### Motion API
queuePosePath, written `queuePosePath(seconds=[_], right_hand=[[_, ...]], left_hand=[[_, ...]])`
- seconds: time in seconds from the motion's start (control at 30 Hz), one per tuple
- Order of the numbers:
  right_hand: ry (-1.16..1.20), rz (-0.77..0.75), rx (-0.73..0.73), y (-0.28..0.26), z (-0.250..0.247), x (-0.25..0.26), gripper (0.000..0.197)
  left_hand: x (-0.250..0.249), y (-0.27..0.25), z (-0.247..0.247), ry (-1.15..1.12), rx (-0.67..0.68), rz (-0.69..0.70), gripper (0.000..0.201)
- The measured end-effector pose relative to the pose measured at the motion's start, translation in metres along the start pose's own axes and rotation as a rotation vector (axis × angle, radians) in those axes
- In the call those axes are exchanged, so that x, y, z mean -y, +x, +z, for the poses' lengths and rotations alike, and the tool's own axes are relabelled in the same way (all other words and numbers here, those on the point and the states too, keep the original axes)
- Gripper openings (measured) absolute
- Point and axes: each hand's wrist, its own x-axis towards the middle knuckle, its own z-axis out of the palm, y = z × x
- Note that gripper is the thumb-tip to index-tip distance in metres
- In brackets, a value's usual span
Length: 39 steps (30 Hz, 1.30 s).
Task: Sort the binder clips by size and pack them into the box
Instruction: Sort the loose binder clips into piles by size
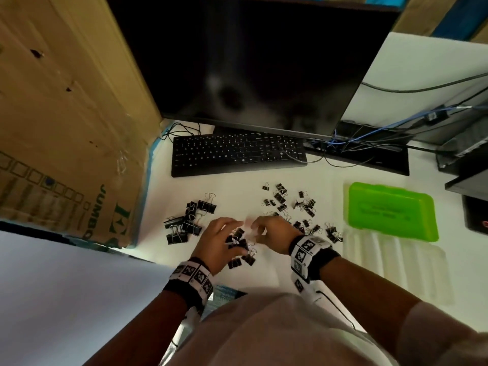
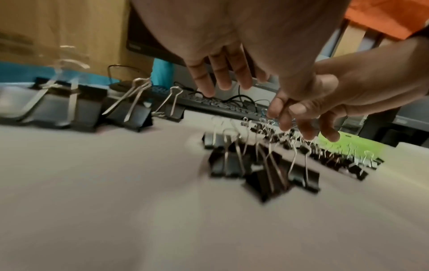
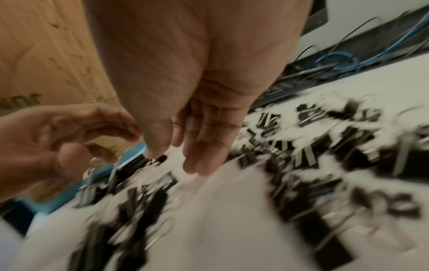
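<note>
White and cluttered, the table [image 1: 311,180] carried a dark monitor [image 1: 250,62] and a black keyboard [image 1: 237,154] at the back, with a big cardboard carton [image 1: 66,114] standing at its left edge; both hands met over its middle. The left hand [image 1: 219,241] hovered with its fingers [image 2: 223,73] spread and fairly straight above a small knot of medium clips [image 1: 241,249], gripping nothing that I could make out; whether the fingertips touched the clips was lost to blur. The right hand [image 1: 272,233] had its fingers [image 2: 285,117] curled downward and drawn narrow, thumb against forefinger as if pinching something tiny; the blur hid what, so I could not tell what it held. The medium clips lay directly beneath and just nearer the person than the two hands; the large clips [image 1: 184,220] sat in a loose group to the left, close to the left hand; the small clips [image 1: 295,207] were scattered to the right and behind, nearest the right hand. The green box [image 1: 390,210] lay shut, lid on, further right again, its long side running left to right, well apart from the left hand; I judged the right hand the natural one to reach it, and packing not yet begun.
</note>
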Motion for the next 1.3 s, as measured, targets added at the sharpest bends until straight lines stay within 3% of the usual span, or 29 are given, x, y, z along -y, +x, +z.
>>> queuePosePath(seconds=[0.07, 0.17, 0.27, 0.37, 0.47, 0.6, 0.67, 0.8, 1.03, 1.2, 1.3], right_hand=[[0.014, 0.005, -0.129, -0.004, -0.023, -0.018, 0.019], [0.052, 0.153, -0.29, -0.012, -0.055, -0.053, 0.018], [0.047, 0.287, -0.378, -0.023, -0.075, -0.086, 0.021], [0.053, 0.306, -0.334, -0.028, -0.08, -0.099, 0.024], [0.105, 0.222, -0.3, -0.022, -0.077, -0.093, 0.027], [0.043, 0.19, -0.224, -0.015, -0.073, -0.089, 0.03], [0.091, 0.217, -0.247, -0.018, -0.072, -0.096, 0.027], [0.173, 0.293, -0.359, -0.031, -0.081, -0.111, 0.02], [0.169, 0.349, -0.422, -0.047, -0.092, -0.121, 0.022], [0.042, 0.405, -0.205, -0.063, -0.088, -0.126, 0.037], [-0.108, 0.372, -0.1, -0.069, -0.076, -0.121, 0.043]], left_hand=[[-0.014, 0.021, -0.001, -0.011, 0.0, 0.01, 0.048], [-0.031, 0.059, 0.01, -0.006, 0.05, 0.011, 0.029], [-0.044, 0.09, 0.026, 0.03, 0.133, -0.042, 0.033], [-0.054, 0.112, 0.041, 0.078, 0.21, -0.034, 0.044], [-0.065, 0.132, 0.047, 0.176, 0.188, 0.061, 0.049], [-0.074, 0.16, 0.042, 0.303, 0.25, 0.106, 0.083], [-0.072, 0.167, 0.041, 0.334, 0.277, 0.105, 0.073], [-0.061, 0.17, 0.045, 0.309, 0.273, 0.164, 0.03], [-0.071, 0.177, 0.046, 0.217, 0.289, 0.045, 0.017], [-0.08, 0.163, 0.03, 0.076, 0.13, 0.062, 0.011], [-0.081, 0.147, 0.021, 0.024, 0.109, 0.088, 0.008]])
